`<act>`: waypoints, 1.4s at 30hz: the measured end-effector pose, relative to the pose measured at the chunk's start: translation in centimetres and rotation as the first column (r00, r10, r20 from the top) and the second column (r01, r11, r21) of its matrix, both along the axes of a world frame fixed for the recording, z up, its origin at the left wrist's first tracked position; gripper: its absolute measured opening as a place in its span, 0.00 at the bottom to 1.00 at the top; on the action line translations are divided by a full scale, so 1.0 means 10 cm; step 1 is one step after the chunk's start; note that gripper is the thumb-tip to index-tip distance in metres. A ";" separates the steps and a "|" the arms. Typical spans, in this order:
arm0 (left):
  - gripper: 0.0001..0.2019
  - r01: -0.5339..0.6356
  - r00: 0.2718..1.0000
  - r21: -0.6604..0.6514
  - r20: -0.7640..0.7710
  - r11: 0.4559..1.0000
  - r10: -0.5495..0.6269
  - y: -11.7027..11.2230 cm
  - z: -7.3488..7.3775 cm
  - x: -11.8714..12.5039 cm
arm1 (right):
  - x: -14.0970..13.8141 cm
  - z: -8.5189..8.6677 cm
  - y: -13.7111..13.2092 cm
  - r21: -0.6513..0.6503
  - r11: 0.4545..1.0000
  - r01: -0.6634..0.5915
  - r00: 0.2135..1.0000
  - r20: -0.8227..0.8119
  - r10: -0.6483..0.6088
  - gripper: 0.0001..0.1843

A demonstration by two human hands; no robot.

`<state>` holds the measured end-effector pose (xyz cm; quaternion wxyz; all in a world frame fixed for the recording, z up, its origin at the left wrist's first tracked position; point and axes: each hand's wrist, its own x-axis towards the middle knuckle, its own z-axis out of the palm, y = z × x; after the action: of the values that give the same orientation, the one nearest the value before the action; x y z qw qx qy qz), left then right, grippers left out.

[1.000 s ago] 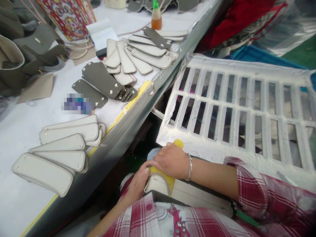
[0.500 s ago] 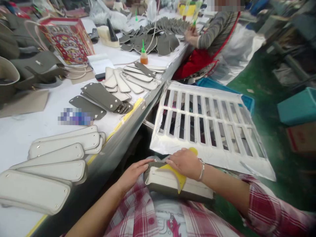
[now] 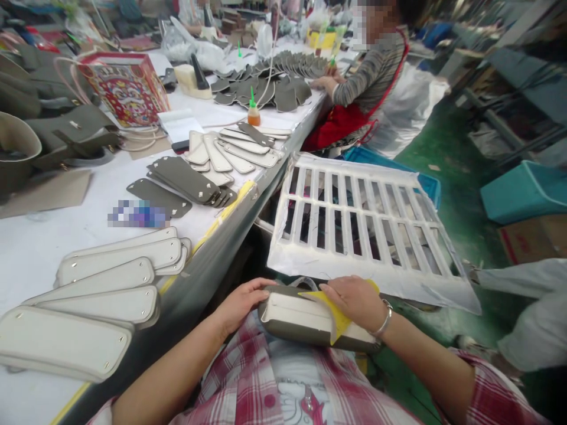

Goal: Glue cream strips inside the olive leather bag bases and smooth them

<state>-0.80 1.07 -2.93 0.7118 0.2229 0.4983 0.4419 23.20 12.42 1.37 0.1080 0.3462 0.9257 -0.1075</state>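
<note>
On my lap lies a grey-green bag body (image 3: 305, 338) with a cream strip (image 3: 292, 308) along its upward face. My left hand (image 3: 248, 301) grips its left end, thumb and fingers closed at the corner. A flat yellow piece with a curved edge (image 3: 337, 319) is under my right hand (image 3: 354, 300), its pointed ends showing; the fingers are closed on it against the cream strip. I cannot tell what the yellow piece is made of. Behind the bag, a thin greyish loop (image 3: 305, 282) sticks up.
Beyond the bag is a white slatted rack (image 3: 319, 260). On the table to the left lie cream panels (image 3: 106, 307), dark grey panels (image 3: 186, 180) and a glue bottle (image 3: 254, 115). A co-worker (image 3: 372, 82) sits farther along. At the right edge shows another person's light trouser leg (image 3: 531, 313).
My right hand has slid to the right along the cream strip with the yellow piece. The bag has turned slightly. A person's leg has come into view at the right.
</note>
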 end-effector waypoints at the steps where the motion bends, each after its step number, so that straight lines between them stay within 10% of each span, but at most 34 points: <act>1: 0.14 -0.009 1.000 -0.009 -0.009 1.000 0.009 0.01 0.02 0.01 | 0.00 -0.01 0.00 0.004 1.000 -0.001 1.000 -0.007 0.001 0.27; 16: 0.13 -0.019 0.968 -0.032 -0.250 0.999 0.010 0.16 0.07 0.16 | -0.15 0.06 0.03 0.083 0.989 -0.123 0.992 -0.005 0.124 0.27; 23: 0.20 -0.013 0.966 0.060 0.260 0.998 -0.003 -0.03 0.01 0.00 | -0.52 0.29 0.00 0.132 0.959 -0.249 0.968 0.065 0.242 0.30; 32: 0.19 0.020 0.991 0.018 0.132 1.000 -0.023 -0.06 -0.07 -0.08 | -0.63 0.36 -0.04 0.146 0.948 -0.283 0.950 0.179 0.256 0.24; 42: 0.13 0.140 0.937 0.115 -0.335 0.983 -0.095 0.04 0.09 -0.10 | -0.20 0.57 -0.22 -0.356 0.930 -0.093 0.993 0.041 0.115 0.09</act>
<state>-1.82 1.45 -1.99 0.6271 0.3711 0.5641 0.3884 21.24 10.26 7.10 0.2023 0.2749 0.9046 -0.2553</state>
